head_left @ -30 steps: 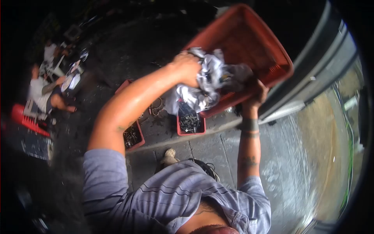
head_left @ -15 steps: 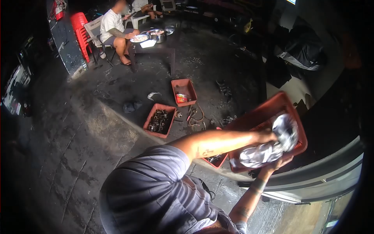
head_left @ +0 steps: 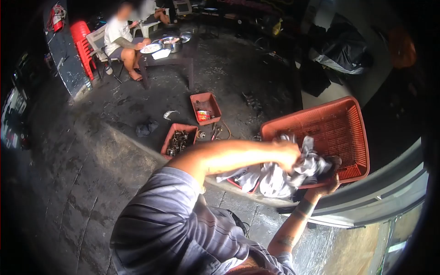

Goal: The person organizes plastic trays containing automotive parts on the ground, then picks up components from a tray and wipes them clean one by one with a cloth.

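Note:
My left hand [head_left: 288,156] is closed on a bunch of grey and white cloth [head_left: 275,181], somewhat blurred. The cloth spills over the near left side of a large red plastic basket [head_left: 316,114], and part hangs outside it. My right hand [head_left: 328,187] grips the basket's near rim, fingers partly hidden by the rim. A darker bit of cloth lies beside that hand. The basket is tilted, its slotted inner wall facing me. Below the hanging cloth, a small red bin [head_left: 250,189] is mostly covered.
A red bin of dark metal parts [head_left: 176,143] and another red bin [head_left: 206,103] with a bright packet stand on the dark floor. Further back, a seated person [head_left: 120,39] is at a low table [head_left: 181,62] with a plate and pot. Red stacked chairs [head_left: 80,46] stand behind.
My left hand has drawn the cloth leftward, from inside the basket to over its near left edge. The basket has turned, showing more of its inside. My view has shifted slightly right.

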`<state>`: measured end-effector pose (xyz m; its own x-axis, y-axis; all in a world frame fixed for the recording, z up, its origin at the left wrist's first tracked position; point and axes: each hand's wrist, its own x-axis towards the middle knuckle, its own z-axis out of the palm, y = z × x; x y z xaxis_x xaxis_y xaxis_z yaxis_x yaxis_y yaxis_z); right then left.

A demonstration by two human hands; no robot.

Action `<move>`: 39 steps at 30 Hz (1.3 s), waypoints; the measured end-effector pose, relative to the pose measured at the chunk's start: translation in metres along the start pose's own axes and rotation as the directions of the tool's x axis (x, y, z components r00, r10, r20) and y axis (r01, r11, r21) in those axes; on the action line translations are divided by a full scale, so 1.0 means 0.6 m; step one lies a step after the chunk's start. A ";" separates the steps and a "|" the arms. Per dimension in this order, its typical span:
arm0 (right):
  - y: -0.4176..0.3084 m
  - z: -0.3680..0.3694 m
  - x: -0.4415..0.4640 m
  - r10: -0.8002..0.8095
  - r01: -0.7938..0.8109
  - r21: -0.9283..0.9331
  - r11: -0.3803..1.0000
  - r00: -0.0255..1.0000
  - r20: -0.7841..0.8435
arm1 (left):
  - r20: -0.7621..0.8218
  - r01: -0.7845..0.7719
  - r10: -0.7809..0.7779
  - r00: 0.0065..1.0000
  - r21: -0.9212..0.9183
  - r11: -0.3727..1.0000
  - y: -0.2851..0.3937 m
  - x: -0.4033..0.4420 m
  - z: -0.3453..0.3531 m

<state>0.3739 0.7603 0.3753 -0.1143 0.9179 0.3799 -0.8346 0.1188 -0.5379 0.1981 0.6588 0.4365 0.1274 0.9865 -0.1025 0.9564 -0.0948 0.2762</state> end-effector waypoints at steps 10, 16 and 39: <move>0.038 0.012 0.004 -0.326 0.276 -0.292 0.916 0.935 -0.137 | -0.854 -0.355 -0.099 0.511 -0.314 0.881 -0.007 -0.004 -0.018; 0.090 0.051 -0.070 0.008 -0.032 -0.126 0.991 0.983 -0.181 | -0.607 -0.186 0.095 0.789 -0.088 0.979 -0.026 0.012 0.035; 0.036 0.068 -0.005 -0.351 0.387 -0.261 0.885 0.920 0.173 | -0.453 0.151 -0.486 0.747 -0.596 0.789 -0.048 0.015 0.153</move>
<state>0.3343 0.7445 0.3931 0.0948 0.7372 0.6690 -0.6420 0.5589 -0.5249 0.1957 0.6585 0.3397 -0.4886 0.8436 0.2225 0.6172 0.1539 0.7716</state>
